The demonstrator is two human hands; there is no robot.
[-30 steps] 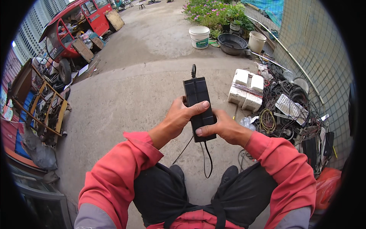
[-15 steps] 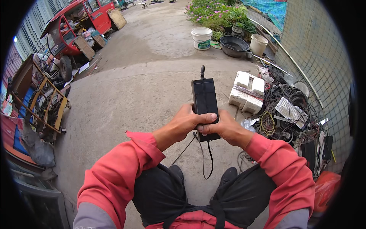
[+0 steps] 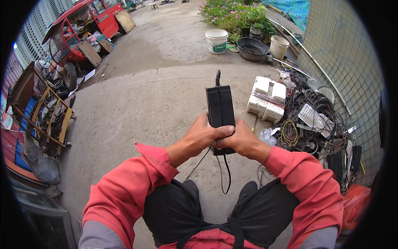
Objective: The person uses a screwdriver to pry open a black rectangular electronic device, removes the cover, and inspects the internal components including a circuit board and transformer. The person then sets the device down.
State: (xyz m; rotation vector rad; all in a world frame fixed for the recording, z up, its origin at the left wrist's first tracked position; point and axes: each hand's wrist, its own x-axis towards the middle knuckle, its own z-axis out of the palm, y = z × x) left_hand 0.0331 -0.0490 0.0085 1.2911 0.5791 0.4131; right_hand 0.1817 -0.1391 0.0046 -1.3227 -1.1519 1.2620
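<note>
A black power adapter (image 3: 220, 103), a long box with a seam down its face, is held upright between my two hands over the ground. My left hand (image 3: 206, 132) is closed round its left side, the thumb lying across the front. From the right, my right hand (image 3: 244, 136) wraps its lower part, and its thumb meets the left one. A short ribbed cord end (image 3: 218, 78) sticks up from the top. Out of the bottom hangs a thin black cable (image 3: 229, 176), looping down between my knees. The fingers behind the adapter are hidden.
To the right lie a white foam block (image 3: 266, 99) and a tangled heap of cables (image 3: 309, 124) beside a mesh fence. Ahead stand a white bucket (image 3: 217, 41) and a black basin (image 3: 253, 49). A yellow metal frame (image 3: 62, 124) and a red vehicle (image 3: 103, 20) are on the left.
The adapter has shifted very slightly left with both hands. My right thumb and fingers have moved a little on its lower front; the grip stays.
</note>
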